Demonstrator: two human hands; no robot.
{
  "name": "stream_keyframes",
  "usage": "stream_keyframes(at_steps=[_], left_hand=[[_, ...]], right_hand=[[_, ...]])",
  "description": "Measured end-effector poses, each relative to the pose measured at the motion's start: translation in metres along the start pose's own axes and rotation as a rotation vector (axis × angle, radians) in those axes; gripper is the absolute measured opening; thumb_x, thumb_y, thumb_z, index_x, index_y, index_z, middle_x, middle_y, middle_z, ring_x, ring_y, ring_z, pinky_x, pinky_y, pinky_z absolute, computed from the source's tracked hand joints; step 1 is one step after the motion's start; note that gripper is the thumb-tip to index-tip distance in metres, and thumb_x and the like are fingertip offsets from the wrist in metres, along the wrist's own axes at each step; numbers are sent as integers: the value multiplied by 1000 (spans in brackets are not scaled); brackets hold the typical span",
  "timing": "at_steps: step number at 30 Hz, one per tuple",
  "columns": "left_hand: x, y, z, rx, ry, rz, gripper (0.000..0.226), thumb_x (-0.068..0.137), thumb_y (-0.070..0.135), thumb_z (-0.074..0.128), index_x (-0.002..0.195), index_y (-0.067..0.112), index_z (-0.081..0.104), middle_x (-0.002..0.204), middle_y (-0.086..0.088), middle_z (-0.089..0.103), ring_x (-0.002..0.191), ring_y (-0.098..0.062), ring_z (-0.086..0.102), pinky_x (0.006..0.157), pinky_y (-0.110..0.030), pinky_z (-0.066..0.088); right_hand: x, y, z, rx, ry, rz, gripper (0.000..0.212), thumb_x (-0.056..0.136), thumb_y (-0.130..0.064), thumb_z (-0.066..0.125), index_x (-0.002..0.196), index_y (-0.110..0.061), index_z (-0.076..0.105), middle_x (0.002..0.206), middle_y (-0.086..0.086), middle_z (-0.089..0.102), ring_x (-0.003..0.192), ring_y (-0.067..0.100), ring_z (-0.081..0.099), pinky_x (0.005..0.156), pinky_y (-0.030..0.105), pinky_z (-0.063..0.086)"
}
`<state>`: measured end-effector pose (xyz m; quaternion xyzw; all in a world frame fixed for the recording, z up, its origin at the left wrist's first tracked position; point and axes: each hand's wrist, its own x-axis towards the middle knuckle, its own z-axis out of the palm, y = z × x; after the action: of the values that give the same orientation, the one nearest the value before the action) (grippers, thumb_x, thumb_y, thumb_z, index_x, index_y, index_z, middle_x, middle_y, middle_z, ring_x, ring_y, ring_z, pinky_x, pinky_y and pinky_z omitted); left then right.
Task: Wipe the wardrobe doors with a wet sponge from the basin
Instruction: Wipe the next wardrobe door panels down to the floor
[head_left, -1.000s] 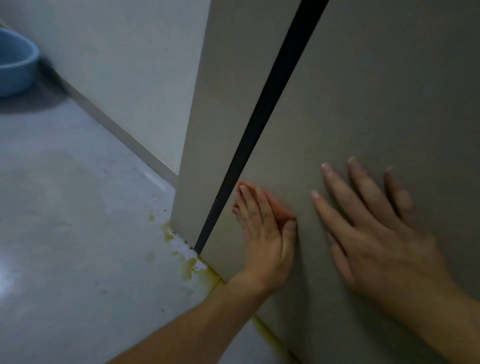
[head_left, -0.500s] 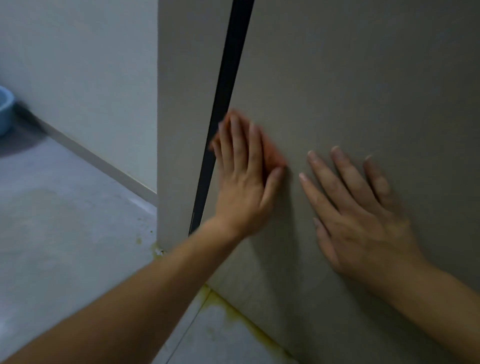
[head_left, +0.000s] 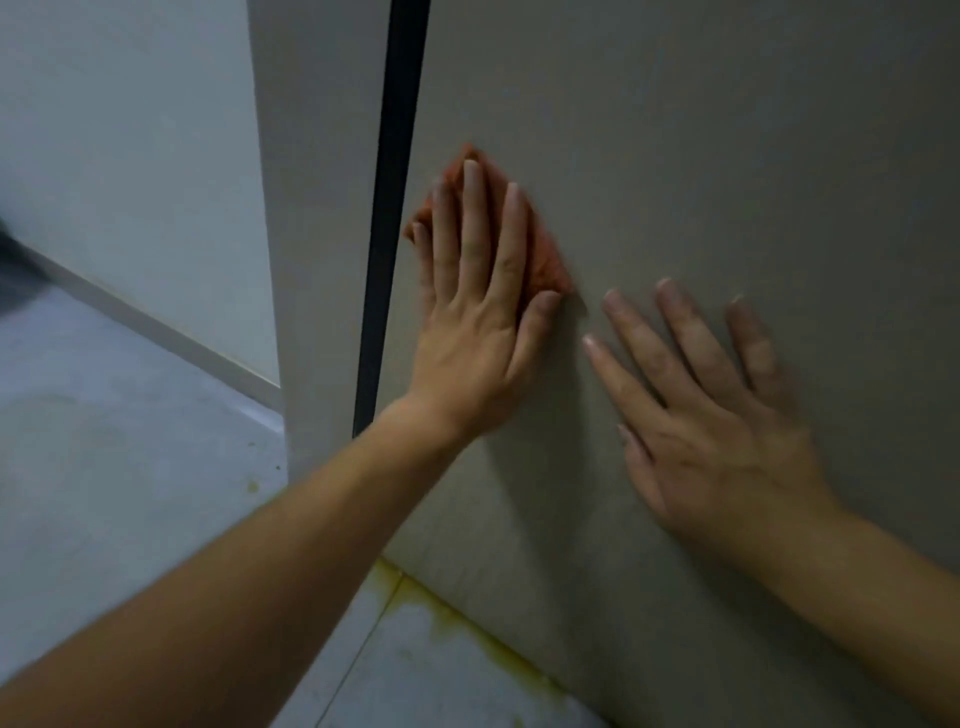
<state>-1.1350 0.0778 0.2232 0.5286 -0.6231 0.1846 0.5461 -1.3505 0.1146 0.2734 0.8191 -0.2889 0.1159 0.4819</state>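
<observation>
My left hand lies flat on the sponge, its fingers straight and close together, pressing it against the wardrobe door rather than curling round it. The sponge is orange-red and thin. Most of it is hidden under my palm, with only a pointed corner showing above my fingertips and a strip along the thumb side. It sits on the right-hand door, just beside the dark vertical gap that separates this door from the paler panel to the left. The gap is black and I cannot see anything inside the wardrobe through it. My right hand rests lower and to the right on the same door, palm down with its fingers spread and straight, holding nothing and not touching the sponge. The door is a matt grey-beige. Below it the pale floor carries a yellowish stain along the wardrobe's foot.
</observation>
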Motion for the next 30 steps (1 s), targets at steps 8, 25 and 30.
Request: stream_keyframes(at_steps=[8,25,30], left_hand=[[-119,40,30,12,-268,63,72,107,52,23,161,22,-14,168,-8,-22,156,-37,-12,127,-54,-3],[-153,-3,69,-475,55,-1363,85,96,56,22,156,17,-23,164,-1,-33,154,-16,-25,123,-30,-18],[-181,39,79,-565,-5,-1342,98,79,78,12,150,23,-28,163,1,-34,150,-9,-29,122,-27,-18]], right_hand=[[-13,4,2,-20,17,-4,66,96,-31,50,157,-12,36,169,12,20,156,34,16,125,57,12],[2,-52,30,18,-129,-261,72,91,-30,47,157,-6,34,170,18,11,157,38,5,126,56,-1],[3,-85,47,80,-138,-339,63,96,-26,37,153,1,39,167,22,17,156,40,10,127,55,-1]])
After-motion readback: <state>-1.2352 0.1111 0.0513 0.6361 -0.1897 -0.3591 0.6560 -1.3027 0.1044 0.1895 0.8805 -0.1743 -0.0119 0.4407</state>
